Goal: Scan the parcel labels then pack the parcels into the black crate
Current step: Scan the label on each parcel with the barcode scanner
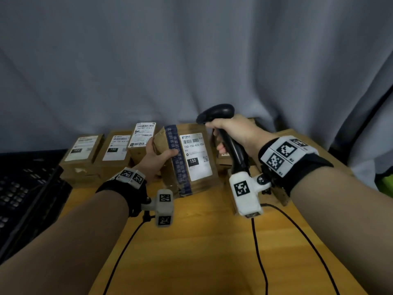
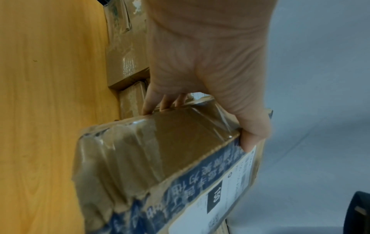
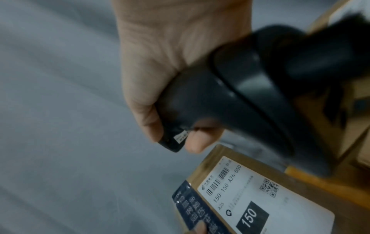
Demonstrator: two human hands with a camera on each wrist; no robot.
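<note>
Item, scanning step: our left hand (image 1: pixel 152 158) grips the tilted parcel (image 1: pixel 187 160) on the table (image 1: pixel 212 241), label (image 1: pixel 195 156) upward; our right hand (image 1: pixel 231 133) wraps the scanner (image 1: pixel 225 133) above it; next we judge aiming at the barcode, crate (image 1: pixel 25 188) waiting left.

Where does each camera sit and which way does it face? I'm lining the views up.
Head: worn on the head, looking forward and down at the table, parcels and crate; both forearms show.
Left wrist: looks along the left hand gripping the parcel.
Right wrist: looks along the right hand gripping the scanner.
Shared: all three show that parcel's label.
</note>
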